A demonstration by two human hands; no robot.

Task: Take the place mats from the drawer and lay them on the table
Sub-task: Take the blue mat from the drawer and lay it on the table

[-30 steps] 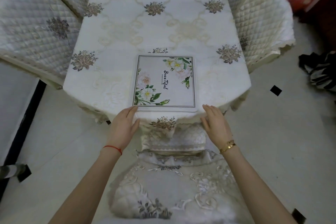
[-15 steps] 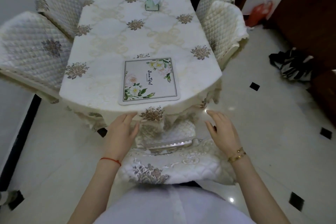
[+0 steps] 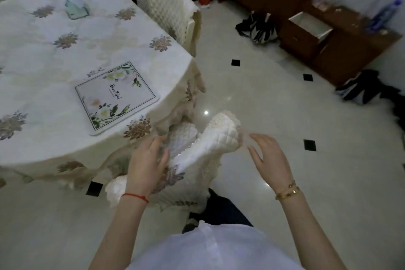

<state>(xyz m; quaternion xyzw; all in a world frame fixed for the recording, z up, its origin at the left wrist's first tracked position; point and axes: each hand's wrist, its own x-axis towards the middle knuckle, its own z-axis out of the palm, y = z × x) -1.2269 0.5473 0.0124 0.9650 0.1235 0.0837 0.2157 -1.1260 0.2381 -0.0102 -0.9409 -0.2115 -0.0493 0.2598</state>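
one place mat [image 3: 117,98] near table [image 3: 43,55] edge

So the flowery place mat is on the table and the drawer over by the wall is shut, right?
Not quite. The place mat does lie flat on the table, near its edge, but the drawer in the brown cabinet is pulled open; you can see its pale inside. The head view shows this at the upper right.
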